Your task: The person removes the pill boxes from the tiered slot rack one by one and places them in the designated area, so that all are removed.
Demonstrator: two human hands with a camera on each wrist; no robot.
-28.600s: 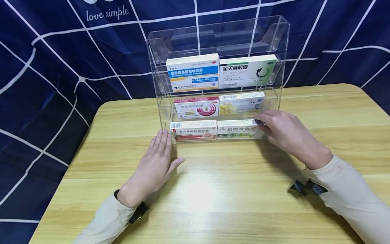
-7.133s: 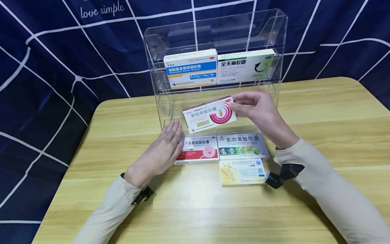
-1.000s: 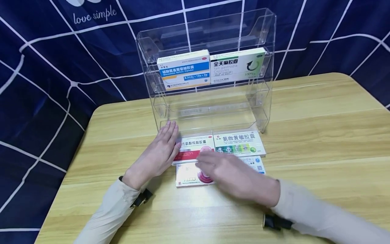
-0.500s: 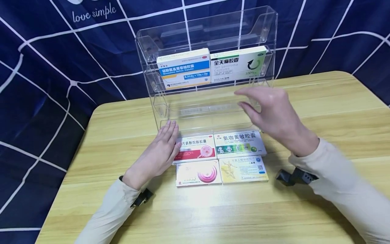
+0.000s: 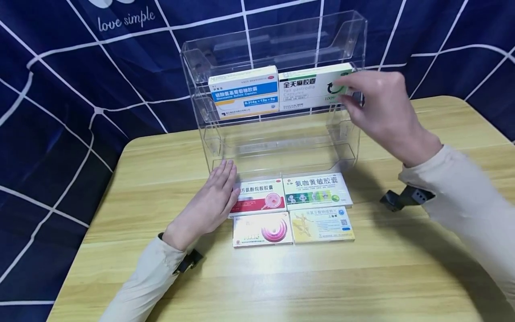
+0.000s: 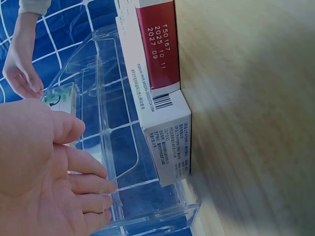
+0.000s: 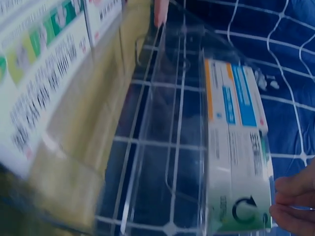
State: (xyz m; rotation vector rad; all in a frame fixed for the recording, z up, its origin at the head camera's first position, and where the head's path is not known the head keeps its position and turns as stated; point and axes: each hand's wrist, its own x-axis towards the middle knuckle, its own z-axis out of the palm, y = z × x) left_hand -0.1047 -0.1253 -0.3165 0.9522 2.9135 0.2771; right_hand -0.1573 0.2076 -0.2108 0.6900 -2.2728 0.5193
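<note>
My right hand [image 5: 388, 112] reaches to the right end of the white-and-green Tall gastrodia capsule box [image 5: 299, 91], thumb and index finger spread around its corner. In the right wrist view its fingertips [image 7: 279, 209] meet or nearly meet that box's top edge; a firm grip is not visible. The box stands in the upper tier of a clear acrylic rack [image 5: 277, 146], beside a blue-and-white glucosamine box [image 5: 243, 95]. My left hand [image 5: 203, 203], fingers extended, lies at the rack's lower left front corner and holds nothing.
Several medicine boxes lie flat before the rack: a red-banded box [image 5: 259, 197], a green-striped box [image 5: 318, 190], a pink-ringed box [image 5: 261, 229] and a yellow box [image 5: 322, 225]. A dark blue gridded cloth [image 5: 132, 76] hangs behind the wooden table [image 5: 281, 281].
Four lower boxes have come out of the rack onto the table. My right hand has let go of the pink-ringed box and risen to the upper tier. My left hand stays by the rack.
</note>
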